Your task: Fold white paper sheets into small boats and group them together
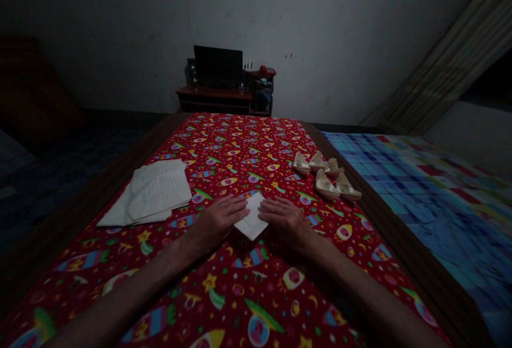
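A small white folded paper (253, 222), shaped like a diamond, lies on the red patterned cloth in front of me. My left hand (224, 217) covers its left corner, fingers together and bent over the edge. On the opposite corner my right hand (286, 219) holds the paper in the same way, its fingers pointing inward. Both thumbs are hard to make out in the dim light. To the right stand several folded paper boats (327, 185), grouped close together. Left of my hands is a loose stack of paper sheets (160, 190), the top ones printed.
The red cloth (256, 278) covers a long table with dark wooden edges. Beyond its far end, a desk (214, 93) carries a dark monitor (219, 63) and a red telephone (267, 70). At the right lies a blue checked bedspread (384, 188).
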A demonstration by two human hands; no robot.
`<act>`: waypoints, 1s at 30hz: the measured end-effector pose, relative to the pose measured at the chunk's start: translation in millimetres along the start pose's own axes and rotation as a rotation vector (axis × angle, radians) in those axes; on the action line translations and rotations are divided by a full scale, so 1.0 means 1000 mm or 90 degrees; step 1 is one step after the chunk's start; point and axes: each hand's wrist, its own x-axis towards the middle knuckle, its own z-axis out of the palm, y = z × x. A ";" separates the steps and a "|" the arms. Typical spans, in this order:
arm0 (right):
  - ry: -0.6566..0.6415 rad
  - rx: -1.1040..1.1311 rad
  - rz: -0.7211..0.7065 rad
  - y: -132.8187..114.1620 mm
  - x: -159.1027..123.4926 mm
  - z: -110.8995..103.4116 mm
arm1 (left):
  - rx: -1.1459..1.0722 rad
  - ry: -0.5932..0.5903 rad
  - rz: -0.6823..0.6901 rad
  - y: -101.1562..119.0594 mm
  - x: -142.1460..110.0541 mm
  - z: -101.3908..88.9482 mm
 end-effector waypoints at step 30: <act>-0.060 0.215 0.494 -0.022 -0.021 -0.005 | -0.100 0.010 -0.363 0.047 0.008 0.003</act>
